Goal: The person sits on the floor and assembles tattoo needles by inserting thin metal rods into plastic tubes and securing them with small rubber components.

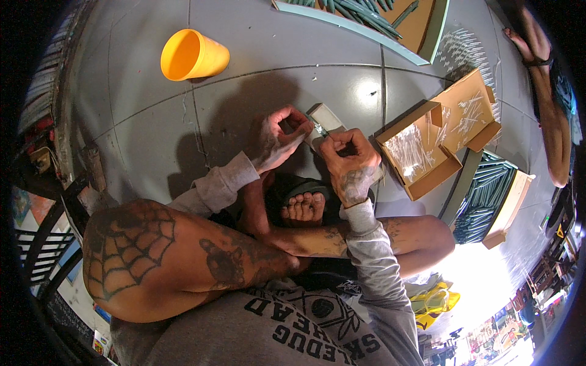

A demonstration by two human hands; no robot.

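My left hand [282, 137] is closed in a pinch, thumb and fingertips together. Close beside it, my right hand [351, 160] pinches too. Between the two sets of fingertips is a small, shiny, dark greenish piece [321, 130], mostly covered and too small to name. Directly under the fingertips lies a pale, long block [328, 116] on the grey tiled floor, partly hidden by my right hand. To the right stands an open cardboard box [410, 183] with thin, clear-white sticks [412, 148] in it.
A yellow plastic cup [210, 58] lies tipped at the far left. Dark green pens [366, 15] fill a large tray [348, 34] at the back. Another box [516, 210] of green tubes [485, 198] stands at right. Slim white pieces [467, 52] lie behind. Another person's legs [552, 122] show far right.
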